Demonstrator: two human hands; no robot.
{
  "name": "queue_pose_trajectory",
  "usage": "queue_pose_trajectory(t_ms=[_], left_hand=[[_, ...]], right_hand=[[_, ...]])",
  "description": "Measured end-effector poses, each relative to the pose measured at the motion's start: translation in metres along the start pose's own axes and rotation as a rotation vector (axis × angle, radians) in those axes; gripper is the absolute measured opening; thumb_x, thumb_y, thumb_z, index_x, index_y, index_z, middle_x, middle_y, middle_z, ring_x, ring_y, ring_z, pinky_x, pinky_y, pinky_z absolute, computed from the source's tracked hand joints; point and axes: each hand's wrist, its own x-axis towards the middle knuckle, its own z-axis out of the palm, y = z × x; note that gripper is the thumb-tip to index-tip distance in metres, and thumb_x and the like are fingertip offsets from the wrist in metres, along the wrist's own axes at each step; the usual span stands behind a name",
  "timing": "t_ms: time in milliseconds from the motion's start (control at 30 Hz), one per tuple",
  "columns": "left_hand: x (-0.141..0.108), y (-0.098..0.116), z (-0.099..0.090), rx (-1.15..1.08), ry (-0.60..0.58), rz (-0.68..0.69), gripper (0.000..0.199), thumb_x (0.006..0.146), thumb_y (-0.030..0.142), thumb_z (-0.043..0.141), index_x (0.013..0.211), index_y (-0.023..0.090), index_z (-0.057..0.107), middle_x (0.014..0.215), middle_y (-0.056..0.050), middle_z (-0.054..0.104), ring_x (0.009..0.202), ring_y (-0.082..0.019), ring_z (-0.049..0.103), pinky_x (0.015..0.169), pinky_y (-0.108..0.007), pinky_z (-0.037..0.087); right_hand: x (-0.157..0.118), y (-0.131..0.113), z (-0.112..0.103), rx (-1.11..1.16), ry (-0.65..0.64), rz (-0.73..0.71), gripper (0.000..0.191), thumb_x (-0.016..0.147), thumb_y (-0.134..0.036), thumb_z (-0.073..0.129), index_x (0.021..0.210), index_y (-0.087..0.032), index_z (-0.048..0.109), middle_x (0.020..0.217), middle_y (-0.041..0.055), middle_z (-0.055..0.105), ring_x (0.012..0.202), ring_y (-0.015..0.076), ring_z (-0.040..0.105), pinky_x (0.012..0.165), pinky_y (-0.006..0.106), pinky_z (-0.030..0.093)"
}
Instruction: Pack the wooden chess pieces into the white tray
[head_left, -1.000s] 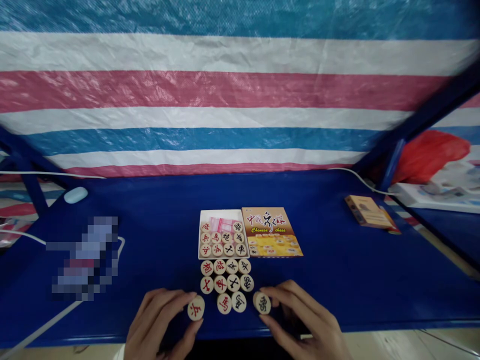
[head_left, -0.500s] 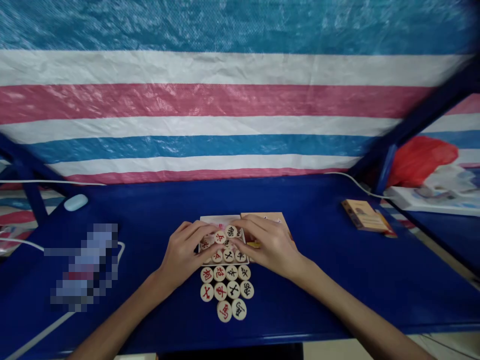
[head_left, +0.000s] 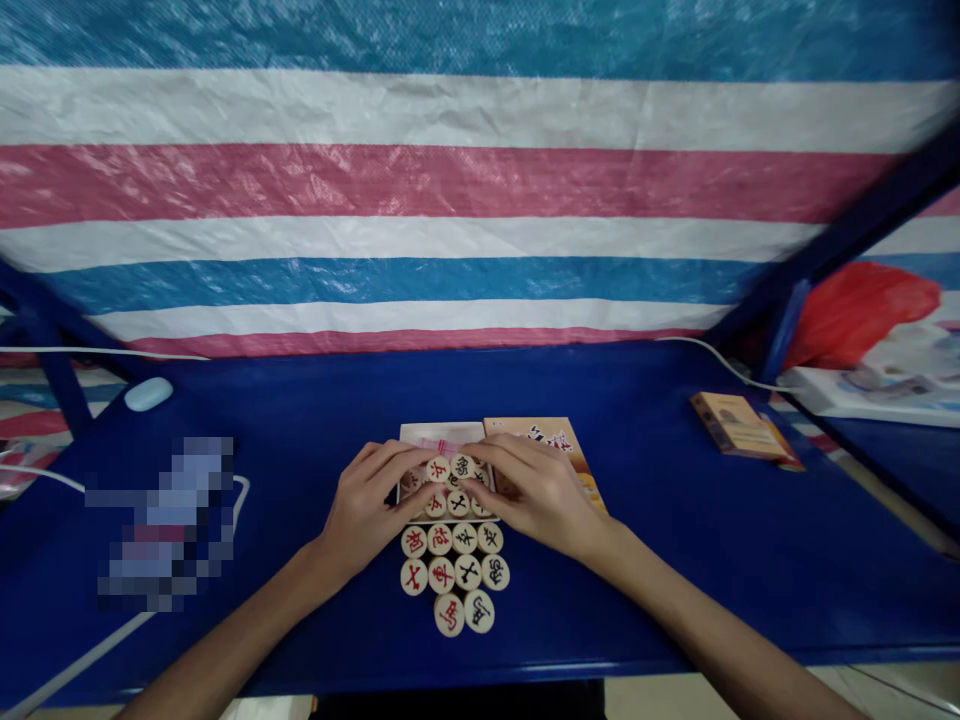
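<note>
Over a white box (head_left: 409,432) of round Chinese chess pieces, my left hand (head_left: 375,497) pinches a piece with a red character (head_left: 438,469). Beside it, my right hand (head_left: 531,490) pinches a piece with a black character (head_left: 462,467). The two held pieces are side by side, close together. More pieces lie in the box, partly hidden by my fingers. In front of the box, several pieces stand in rows, red characters (head_left: 414,576) on the left and black ones (head_left: 468,572) on the right.
A printed box lid (head_left: 551,428) lies right of the white box. A small carton (head_left: 735,425) sits further right on the blue table (head_left: 315,390). At the left are a pale mouse (head_left: 148,394), a blurred-out object (head_left: 169,525) and white cables.
The black-character piece in my right hand is slightly lower, now level with the red one. The camera view has shifted a little. Both hands keep their grip.
</note>
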Motion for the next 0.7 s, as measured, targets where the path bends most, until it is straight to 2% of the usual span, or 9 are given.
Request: queue_pose_trajectory(t_ms=[400,700], left_hand=[[-0.002,-0.0022,-0.0013,-0.08,-0.011,-0.014,0.031,0.087,0.023,0.079,0.115,0.024,0.066,0.091,0.001,0.069,0.078,-0.012,0.061,0.076,-0.03,0.049],[0.0011,0.0024,-0.0026,-0.133,0.014,-0.022,0.03,0.087,0.025,0.08,0.113,0.022,0.066,0.087,0.002,0.067,0.073,-0.011,0.06,0.072,-0.027,0.049]], right_hand=[[-0.0018,-0.0029,0.0008,0.021,0.014,-0.02,0.032,0.098,-0.026,0.065,0.129,-0.02,0.063,0.112,0.0062,0.073,0.102,0.0187,0.069,0.087,0.034,0.057],[-0.0024,-0.0045,0.0,0.035,0.033,-0.019,0.029,0.098,-0.027,0.066,0.125,-0.02,0.063,0.106,0.0051,0.072,0.093,0.0178,0.069,0.079,0.032,0.056]])
